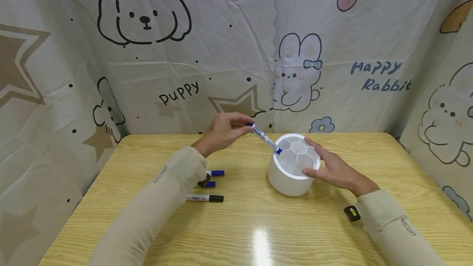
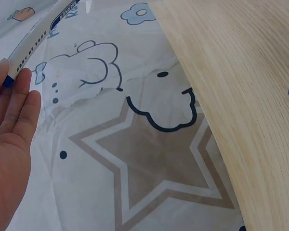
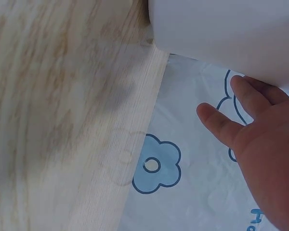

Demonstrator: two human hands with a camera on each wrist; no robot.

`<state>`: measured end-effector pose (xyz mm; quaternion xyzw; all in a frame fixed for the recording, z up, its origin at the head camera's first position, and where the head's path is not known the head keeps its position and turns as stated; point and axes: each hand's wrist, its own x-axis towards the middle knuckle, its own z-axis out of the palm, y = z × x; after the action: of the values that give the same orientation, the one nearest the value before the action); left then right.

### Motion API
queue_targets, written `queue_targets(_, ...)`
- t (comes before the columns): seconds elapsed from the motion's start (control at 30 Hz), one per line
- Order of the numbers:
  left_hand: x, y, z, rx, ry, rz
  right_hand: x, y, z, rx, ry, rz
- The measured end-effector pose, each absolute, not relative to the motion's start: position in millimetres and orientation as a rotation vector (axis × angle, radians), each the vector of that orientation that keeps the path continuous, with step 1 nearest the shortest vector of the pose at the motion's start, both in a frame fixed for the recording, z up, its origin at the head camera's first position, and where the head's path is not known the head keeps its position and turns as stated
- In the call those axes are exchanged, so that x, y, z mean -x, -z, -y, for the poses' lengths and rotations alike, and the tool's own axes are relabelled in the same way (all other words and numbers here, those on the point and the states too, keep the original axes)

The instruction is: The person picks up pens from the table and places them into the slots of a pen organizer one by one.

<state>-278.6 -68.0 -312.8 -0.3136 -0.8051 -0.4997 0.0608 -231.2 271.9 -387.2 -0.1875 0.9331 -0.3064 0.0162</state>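
Left hand [image 1: 224, 131] fingers pinch blue marker [image 1: 264, 138], tip just inside white container [image 1: 293, 170]. Right hand [image 1: 334, 168] fingers relaxed, spread against container's rim.

Backdrop cloth [image 1: 236, 52] is showing "Puppy" beyond the left hand [image 1: 221, 130]. "Happy Rabbit" is appearing beyond the right hand [image 1: 334, 169]. Marker lettering is staying unreadable.

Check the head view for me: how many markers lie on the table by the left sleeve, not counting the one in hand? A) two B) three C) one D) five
B: three markers lie by the left sleeve, a blue-capped one, a second blue-capped one and a black-capped one, while the left hand pinches a fourth marker over the white round container.
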Motion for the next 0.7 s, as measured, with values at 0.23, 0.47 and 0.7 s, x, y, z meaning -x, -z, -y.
queue_targets(0.23, 279, 310, 59, 0.954, 1.453, 2.447, 231, 388, -273, 0.585, 0.951, -2.907)
queue_targets(0.47, 277, 307, 47, 0.967, 1.446, 2.441, 230, 388, -272, 0.580, 0.947, -2.909)
queue_targets(0.7, 277, 310, 36, 1.025, 1.568, 2.390, 228, 386, -271, 0.580, 0.937, -2.912)
